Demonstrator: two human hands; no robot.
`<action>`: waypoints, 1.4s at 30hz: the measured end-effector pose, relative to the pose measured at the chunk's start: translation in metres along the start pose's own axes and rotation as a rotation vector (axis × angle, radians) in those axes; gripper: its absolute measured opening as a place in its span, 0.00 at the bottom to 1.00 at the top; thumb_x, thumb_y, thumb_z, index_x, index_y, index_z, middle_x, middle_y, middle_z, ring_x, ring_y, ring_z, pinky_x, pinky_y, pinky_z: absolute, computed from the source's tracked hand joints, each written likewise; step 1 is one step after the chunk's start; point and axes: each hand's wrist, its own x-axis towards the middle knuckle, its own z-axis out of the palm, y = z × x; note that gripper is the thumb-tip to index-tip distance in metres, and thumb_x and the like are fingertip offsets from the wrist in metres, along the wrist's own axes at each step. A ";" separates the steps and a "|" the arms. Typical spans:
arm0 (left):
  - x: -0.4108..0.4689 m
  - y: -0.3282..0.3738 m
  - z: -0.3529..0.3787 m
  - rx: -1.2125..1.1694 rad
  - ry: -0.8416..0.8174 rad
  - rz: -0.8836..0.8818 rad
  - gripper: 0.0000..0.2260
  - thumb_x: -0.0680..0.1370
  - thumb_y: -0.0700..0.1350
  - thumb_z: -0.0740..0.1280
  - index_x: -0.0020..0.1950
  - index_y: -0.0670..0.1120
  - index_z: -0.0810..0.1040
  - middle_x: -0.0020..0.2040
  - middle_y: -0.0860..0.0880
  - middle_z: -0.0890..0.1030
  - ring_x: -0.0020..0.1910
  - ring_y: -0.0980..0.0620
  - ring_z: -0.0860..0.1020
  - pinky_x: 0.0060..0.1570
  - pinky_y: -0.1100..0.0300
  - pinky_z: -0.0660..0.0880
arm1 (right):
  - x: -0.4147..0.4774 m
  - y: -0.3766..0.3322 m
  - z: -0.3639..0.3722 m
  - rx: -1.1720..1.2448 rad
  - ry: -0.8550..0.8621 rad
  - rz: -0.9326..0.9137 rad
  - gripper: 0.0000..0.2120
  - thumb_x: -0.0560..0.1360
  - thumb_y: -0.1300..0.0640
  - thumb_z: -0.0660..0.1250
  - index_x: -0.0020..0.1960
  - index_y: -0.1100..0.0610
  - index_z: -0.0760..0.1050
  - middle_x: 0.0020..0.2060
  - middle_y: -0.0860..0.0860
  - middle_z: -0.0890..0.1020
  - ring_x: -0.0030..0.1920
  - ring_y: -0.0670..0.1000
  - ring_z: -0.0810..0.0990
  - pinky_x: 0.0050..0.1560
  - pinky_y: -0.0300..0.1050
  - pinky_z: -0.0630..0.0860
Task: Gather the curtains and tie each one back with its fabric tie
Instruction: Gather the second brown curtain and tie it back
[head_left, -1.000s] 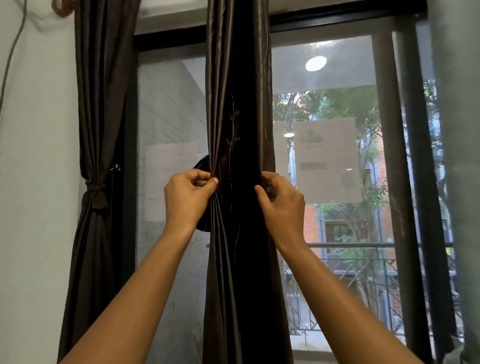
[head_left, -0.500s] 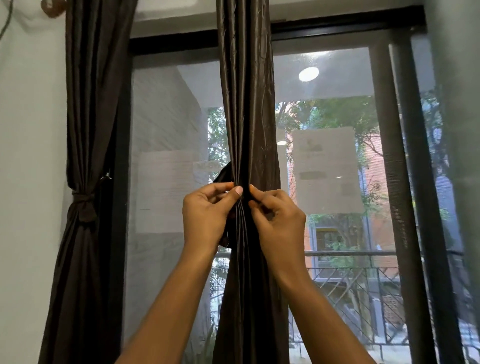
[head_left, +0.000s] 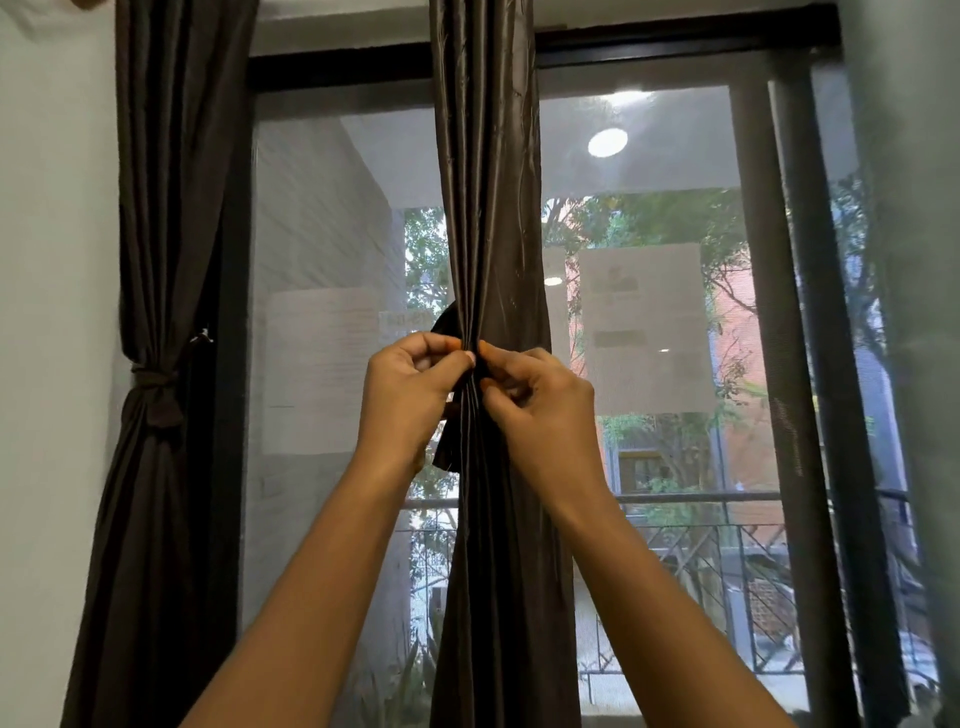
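Observation:
A dark brown curtain (head_left: 488, 208) hangs gathered in front of the window's middle. My left hand (head_left: 410, 395) and my right hand (head_left: 540, 410) meet at its front at mid height, fingers pinched on the folds. A dark strip, apparently the fabric tie (head_left: 448, 332), shows behind the curtain at my left hand and hangs below it; which hand holds its ends I cannot tell. A second brown curtain (head_left: 166, 208) hangs at the left, bound at its waist by a knotted tie (head_left: 156, 389).
The black window frame (head_left: 779, 312) with a mesh screen stands behind the curtains. A white wall (head_left: 52, 312) lies at the left. A pale sheer curtain (head_left: 914, 260) hangs at the right edge. A balcony railing (head_left: 701, 499) is outside.
My hands have come together from the curtain's two sides to its front, squeezing the folds narrower. The view has shifted slightly upward and to the right.

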 end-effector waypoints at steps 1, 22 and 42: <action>0.001 0.001 -0.002 0.010 -0.013 -0.002 0.04 0.75 0.39 0.69 0.43 0.48 0.79 0.34 0.53 0.83 0.41 0.52 0.82 0.41 0.51 0.81 | 0.002 -0.001 0.000 -0.012 -0.015 -0.003 0.18 0.74 0.64 0.67 0.62 0.54 0.77 0.40 0.50 0.78 0.37 0.46 0.77 0.43 0.33 0.75; 0.023 -0.020 -0.013 0.444 0.115 0.208 0.03 0.73 0.43 0.73 0.46 0.48 0.81 0.37 0.46 0.83 0.39 0.49 0.83 0.45 0.48 0.82 | 0.009 0.082 -0.011 -0.014 0.089 0.425 0.15 0.75 0.54 0.68 0.61 0.53 0.75 0.55 0.48 0.75 0.54 0.47 0.74 0.52 0.41 0.71; 0.013 -0.034 0.001 0.450 0.251 0.216 0.10 0.73 0.44 0.73 0.53 0.46 0.83 0.39 0.50 0.84 0.40 0.56 0.83 0.47 0.53 0.82 | 0.014 0.083 -0.018 -0.175 0.247 0.284 0.08 0.73 0.53 0.70 0.51 0.54 0.80 0.42 0.47 0.80 0.41 0.46 0.77 0.43 0.38 0.74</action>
